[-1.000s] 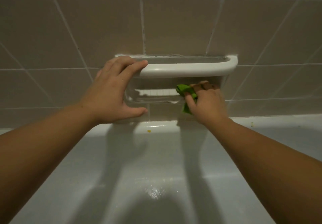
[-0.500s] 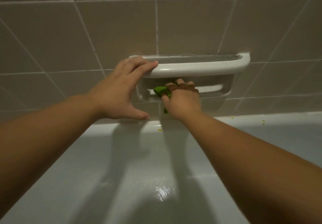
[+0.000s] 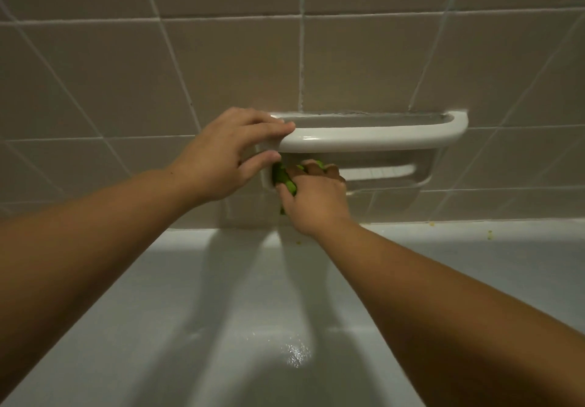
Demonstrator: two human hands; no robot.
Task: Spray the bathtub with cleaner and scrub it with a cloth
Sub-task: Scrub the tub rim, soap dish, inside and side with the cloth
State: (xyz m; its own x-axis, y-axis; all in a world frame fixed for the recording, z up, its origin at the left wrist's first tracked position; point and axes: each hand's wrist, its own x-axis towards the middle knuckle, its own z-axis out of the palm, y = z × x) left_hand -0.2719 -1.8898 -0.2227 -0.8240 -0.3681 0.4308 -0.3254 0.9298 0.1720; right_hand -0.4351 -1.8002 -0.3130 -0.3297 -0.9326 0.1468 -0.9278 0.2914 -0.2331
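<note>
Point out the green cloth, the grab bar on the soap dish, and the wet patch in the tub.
green cloth (image 3: 282, 178), head view, bunched left part.
grab bar (image 3: 373, 142), head view, front middle.
wet patch (image 3: 296, 352), head view, glinting middle.

Left hand: my left hand (image 3: 221, 156) rests on the left end of the white ceramic soap dish (image 3: 364, 140), fingers laid over its rounded front bar, thumb under the bar beside the recess.
Right hand: my right hand (image 3: 313, 196) grips a bunched green cloth (image 3: 285, 180) and presses it into the left corner of the dish's recess, fingers curled into the hollow.
Soap dish: set into the beige tiled wall (image 3: 221, 58), just above the tub's rim.
Bathtub: the white bathtub (image 3: 205, 327) fills the lower view, with a wet glint low in the basin and small yellowish specks on its back ledge at right.
Shadows: both my forearms cast shadows down the tub wall.
</note>
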